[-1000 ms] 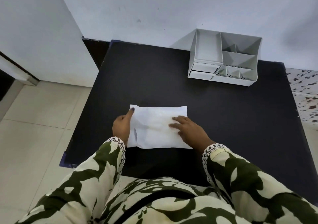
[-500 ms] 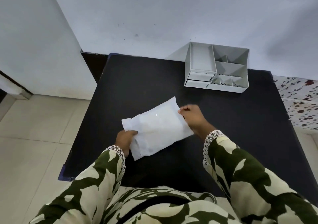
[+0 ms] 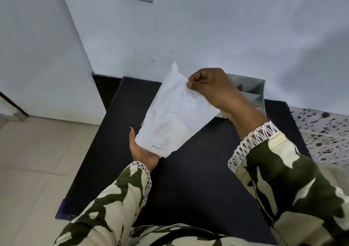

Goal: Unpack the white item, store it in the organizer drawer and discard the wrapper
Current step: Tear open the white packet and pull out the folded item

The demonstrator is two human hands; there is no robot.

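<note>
white plastic wrapper (image 3: 175, 113), glossy, held up off the black tabletop (image 3: 198, 170), tilted, long axis running from near-left to far-right. left hand (image 3: 141, 149) cups the lower end from beneath; its fingers are mostly behind the pack, so how tightly they close cannot be told. right hand (image 3: 209, 87) has thumb and forefinger pinched shut on the upper edge.

step in hand, as judged: opening the pack. advice: keep the lower end steady in the left palm, pull the pinched edge away and across to start a tear or peel the seal, and stay clear of the contents so they do not drop.

hidden: white item not distinguishable through the film, only a fainter block near the middle. organizer (image 3: 253, 92) largely behind the right wrist; its drawer is not visible. no bin in view.
</note>
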